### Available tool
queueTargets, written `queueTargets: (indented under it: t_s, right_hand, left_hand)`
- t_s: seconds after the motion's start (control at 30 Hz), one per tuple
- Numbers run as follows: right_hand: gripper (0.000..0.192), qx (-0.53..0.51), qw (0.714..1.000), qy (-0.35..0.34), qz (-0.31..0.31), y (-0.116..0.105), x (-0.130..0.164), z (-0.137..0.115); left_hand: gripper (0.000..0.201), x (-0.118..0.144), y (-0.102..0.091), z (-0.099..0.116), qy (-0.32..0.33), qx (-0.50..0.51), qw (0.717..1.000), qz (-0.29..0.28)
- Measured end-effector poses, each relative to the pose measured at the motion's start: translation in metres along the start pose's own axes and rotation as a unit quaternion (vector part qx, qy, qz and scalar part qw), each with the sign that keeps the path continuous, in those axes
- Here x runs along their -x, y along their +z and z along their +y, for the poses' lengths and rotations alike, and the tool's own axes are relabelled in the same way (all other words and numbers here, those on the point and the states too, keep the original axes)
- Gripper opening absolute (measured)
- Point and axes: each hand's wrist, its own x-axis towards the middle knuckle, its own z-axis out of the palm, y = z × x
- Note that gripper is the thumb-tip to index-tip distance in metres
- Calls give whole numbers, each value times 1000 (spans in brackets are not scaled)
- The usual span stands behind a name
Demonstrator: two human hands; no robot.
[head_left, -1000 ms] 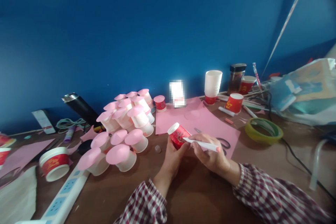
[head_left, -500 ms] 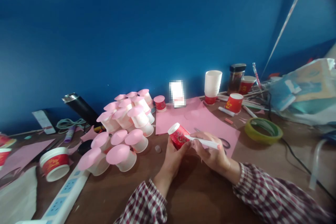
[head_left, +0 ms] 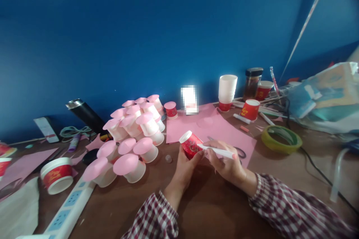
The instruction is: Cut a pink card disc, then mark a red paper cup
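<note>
Tilted in the middle of the view is a red paper cup (head_left: 189,145) with dark marks on its side. My left hand (head_left: 185,168) is wrapped round its lower part. My right hand (head_left: 226,162) is closed on a white marker pen (head_left: 220,152), its tip at the cup's red side. Under and behind my hands lies a pink paper sheet (head_left: 190,125), with scissors (head_left: 240,152) partly hidden by my right hand. A small clear cap-like piece (head_left: 168,158) rests left of my left hand.
To the left stand several white cups topped with pink discs (head_left: 129,164), beside a power strip (head_left: 70,205) and a red-banded cup (head_left: 57,175). At the right are stacked cups (head_left: 227,89), a tape roll (head_left: 281,139) and a plastic bag (head_left: 328,97).
Very little differs. Both hands keep the cup and marker pen in nearly the same place, and the dark marks on the cup look slightly fuller.
</note>
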Motion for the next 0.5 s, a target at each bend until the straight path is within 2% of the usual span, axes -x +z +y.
queueTargets:
  t_s: [0.2,0.5]
  right_hand:
    - [11,-6,1000,-23,-6,0,-1,0]
    - [14,-5,1000,-17,-7,2,1,0]
  left_hand:
    - [42,-2,-2,-2,3,-21,1000,10]
    - [45,-3,-4,-5,11,-28,999,12]
